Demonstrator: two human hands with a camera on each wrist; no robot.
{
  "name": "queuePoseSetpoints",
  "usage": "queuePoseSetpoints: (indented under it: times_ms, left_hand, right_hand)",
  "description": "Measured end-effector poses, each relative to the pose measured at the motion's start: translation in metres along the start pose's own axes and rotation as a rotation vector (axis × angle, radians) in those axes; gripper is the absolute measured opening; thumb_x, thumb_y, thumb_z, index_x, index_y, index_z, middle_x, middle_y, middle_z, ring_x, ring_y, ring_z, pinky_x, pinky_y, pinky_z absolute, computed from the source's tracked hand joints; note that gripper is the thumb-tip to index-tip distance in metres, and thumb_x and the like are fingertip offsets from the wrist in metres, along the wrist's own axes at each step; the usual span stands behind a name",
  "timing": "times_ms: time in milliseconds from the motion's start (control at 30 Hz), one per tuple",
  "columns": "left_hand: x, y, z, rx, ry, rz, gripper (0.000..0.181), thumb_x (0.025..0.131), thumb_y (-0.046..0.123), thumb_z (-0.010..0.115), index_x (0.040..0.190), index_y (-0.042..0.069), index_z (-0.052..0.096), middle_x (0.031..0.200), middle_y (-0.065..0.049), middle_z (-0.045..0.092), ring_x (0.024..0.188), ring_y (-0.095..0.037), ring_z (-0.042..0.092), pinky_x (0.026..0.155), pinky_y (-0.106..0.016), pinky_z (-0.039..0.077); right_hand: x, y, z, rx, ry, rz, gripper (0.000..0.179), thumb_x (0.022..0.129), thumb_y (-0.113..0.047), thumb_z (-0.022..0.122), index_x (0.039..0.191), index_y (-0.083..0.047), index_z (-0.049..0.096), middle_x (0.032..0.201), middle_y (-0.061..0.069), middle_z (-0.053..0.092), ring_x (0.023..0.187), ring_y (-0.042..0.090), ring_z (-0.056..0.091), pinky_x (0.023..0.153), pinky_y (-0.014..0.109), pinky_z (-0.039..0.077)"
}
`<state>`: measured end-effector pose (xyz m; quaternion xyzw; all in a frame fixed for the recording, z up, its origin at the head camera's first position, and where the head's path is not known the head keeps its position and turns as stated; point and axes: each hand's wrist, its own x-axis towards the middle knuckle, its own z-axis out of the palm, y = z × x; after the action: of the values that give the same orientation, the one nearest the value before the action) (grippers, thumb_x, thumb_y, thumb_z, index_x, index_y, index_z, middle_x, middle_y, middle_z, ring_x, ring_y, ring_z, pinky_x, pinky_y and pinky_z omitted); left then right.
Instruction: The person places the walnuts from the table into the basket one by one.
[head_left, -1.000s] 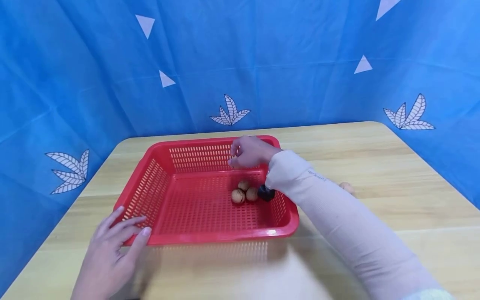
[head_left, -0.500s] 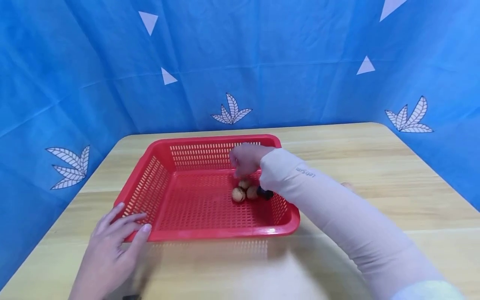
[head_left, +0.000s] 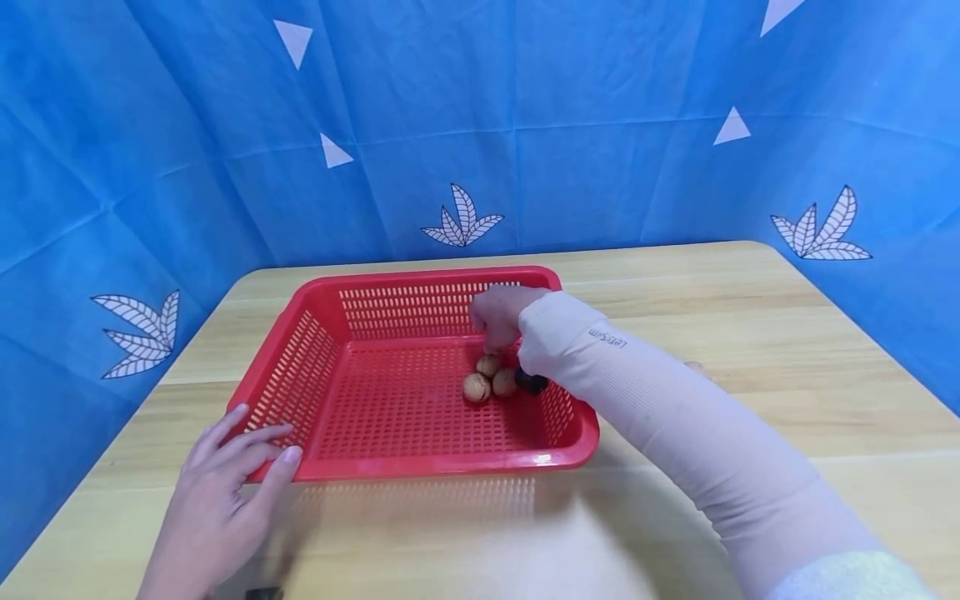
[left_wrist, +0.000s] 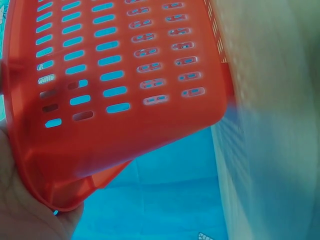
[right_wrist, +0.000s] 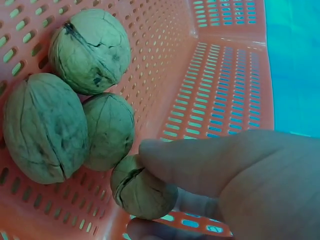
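A red plastic basket [head_left: 427, 467] with slotted walls stands on the table. My left hand [head_left: 217, 500] holds its front left corner, palm outside and fingers over the rim; dark finger shapes show through the slots [left_wrist: 50, 107] in the left wrist view. Inside at the right, my right hand [head_left: 504, 315] reaches down, thumb and fingers pinching a walnut [right_wrist: 145, 192], which the head view hides behind the hand. Three other walnuts lie clustered beside it: one large walnut [right_wrist: 46, 127], another [right_wrist: 91, 51] above it and a smaller one [right_wrist: 109, 131] against the pinched nut.
Another tan, round thing [head_left: 697, 367] lies on the wooden table [head_left: 787, 333] right of the basket, mostly hidden behind the right sleeve [head_left: 675, 417]. A small black device [head_left: 531, 382] sits under my right wrist. A blue patterned curtain [head_left: 600, 125] hangs behind the table.
My right hand has come down from above the basket floor to right beside the clustered walnuts, its fingers now pointing down. My left hand has stayed on the corner.
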<state>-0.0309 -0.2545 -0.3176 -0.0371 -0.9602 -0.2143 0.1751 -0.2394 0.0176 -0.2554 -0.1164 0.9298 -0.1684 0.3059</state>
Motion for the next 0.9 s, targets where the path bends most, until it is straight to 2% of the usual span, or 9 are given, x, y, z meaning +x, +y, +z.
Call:
queuePoseSetpoints:
  times_ms: [233, 367, 467, 500, 600, 733, 900]
  left_hand:
    - [-0.001, 0.0, 0.0, 0.003, -0.017, -0.034, 0.027, 0.093, 0.028, 0.064, 0.09, 0.004, 0.073, 0.121, -0.021, 0.062, 0.133, -0.043, 0.029, 0.098, -0.072, 0.028]
    - [0.0, -0.001, 0.0, -0.014, -0.01, -0.024, 0.026, 0.094, 0.027, 0.063, 0.088, 0.004, 0.073, 0.121, -0.021, 0.063, 0.134, -0.043, 0.029, 0.098, -0.072, 0.028]
    - [0.001, 0.0, 0.0, -0.029, 0.0, -0.01, 0.025, 0.094, 0.027, 0.063, 0.087, 0.005, 0.073, 0.12, -0.021, 0.063, 0.134, -0.043, 0.029, 0.101, -0.071, 0.025]
    - [0.002, 0.0, 0.0, -0.033, 0.005, -0.005, 0.024, 0.094, 0.026, 0.063, 0.087, 0.005, 0.073, 0.12, -0.021, 0.063, 0.134, -0.043, 0.03, 0.102, -0.07, 0.025]
    - [0.002, 0.001, 0.0, -0.039, 0.013, 0.001, 0.023, 0.093, 0.026, 0.064, 0.087, 0.005, 0.073, 0.12, -0.021, 0.063, 0.134, -0.043, 0.03, 0.101, -0.07, 0.025]
    - [0.001, 0.001, -0.001, -0.032, 0.0, -0.018, 0.025, 0.094, 0.026, 0.063, 0.089, 0.004, 0.073, 0.121, -0.021, 0.063, 0.134, -0.043, 0.029, 0.1, -0.071, 0.026]
    - [0.001, 0.002, -0.002, -0.018, -0.007, -0.028, 0.028, 0.095, 0.028, 0.062, 0.091, 0.002, 0.073, 0.121, -0.022, 0.062, 0.134, -0.043, 0.029, 0.099, -0.071, 0.026]
  right_hand:
    - [0.008, 0.004, 0.0, -0.069, 0.021, -0.044, 0.053, 0.068, -0.013, 0.088, 0.114, -0.017, 0.062, 0.103, 0.006, 0.062, 0.094, 0.023, 0.061, 0.058, 0.035, 0.058]
    - [0.015, 0.01, -0.002, -0.256, 0.057, -0.126, 0.043, 0.071, -0.01, 0.084, 0.108, -0.018, 0.063, 0.097, 0.004, 0.064, 0.09, 0.021, 0.06, 0.062, 0.029, 0.055]
    - [0.016, 0.015, -0.005, -0.407, 0.084, -0.186, 0.028, 0.079, -0.01, 0.077, 0.102, -0.018, 0.065, 0.091, 0.003, 0.065, 0.084, 0.019, 0.06, 0.063, 0.027, 0.052]
    - [0.015, 0.017, -0.006, -0.426, 0.087, -0.191, 0.025, 0.08, -0.01, 0.075, 0.102, -0.018, 0.064, 0.09, 0.003, 0.065, 0.084, 0.019, 0.059, 0.063, 0.027, 0.052]
    - [0.01, 0.019, -0.01, -0.392, 0.084, -0.183, 0.03, 0.081, -0.016, 0.077, 0.108, -0.018, 0.064, 0.094, 0.003, 0.064, 0.088, 0.02, 0.059, 0.068, 0.03, 0.053]
    - [0.0, 0.017, -0.016, -0.357, 0.093, -0.196, 0.047, 0.08, -0.024, 0.08, 0.123, -0.02, 0.06, 0.104, 0.001, 0.061, 0.098, 0.02, 0.055, 0.079, 0.036, 0.054]
    - [-0.011, 0.014, -0.023, -0.381, 0.099, -0.301, 0.038, 0.09, -0.031, 0.069, 0.124, -0.017, 0.059, 0.104, -0.001, 0.061, 0.097, 0.018, 0.057, 0.084, 0.035, 0.052]
